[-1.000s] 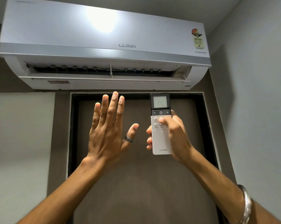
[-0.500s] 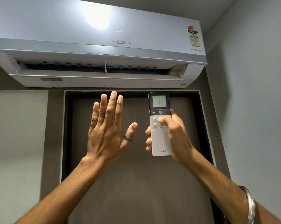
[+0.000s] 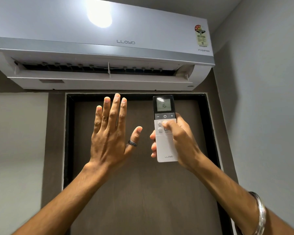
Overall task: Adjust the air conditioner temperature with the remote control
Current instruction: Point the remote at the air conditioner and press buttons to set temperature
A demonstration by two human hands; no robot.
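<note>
A white Lloyd air conditioner point(image 3: 100, 48) hangs high on the wall, its louver flap open. My right hand point(image 3: 181, 143) holds a white remote control point(image 3: 165, 148) upright below the unit's right half. The thumb rests on the small round buttons under the dark band with minus, power and plus keys. The remote's screen point(image 3: 163, 106) reads 16. My left hand point(image 3: 109, 138) is raised to the left of the remote, palm away from me, fingers spread, a dark ring on the thumb. It holds nothing.
A dark brown door point(image 3: 143, 192) in a black frame fills the space under the unit. A grey side wall point(image 3: 264, 116) stands close on the right. A pale wall panel point(image 3: 16, 150) is at the left. A metal bangle point(image 3: 259, 214) circles my right wrist.
The remote's screen went from 24 to 16. The view shifted slightly so the air conditioner sits further left. Both hands stay in nearly the same pose.
</note>
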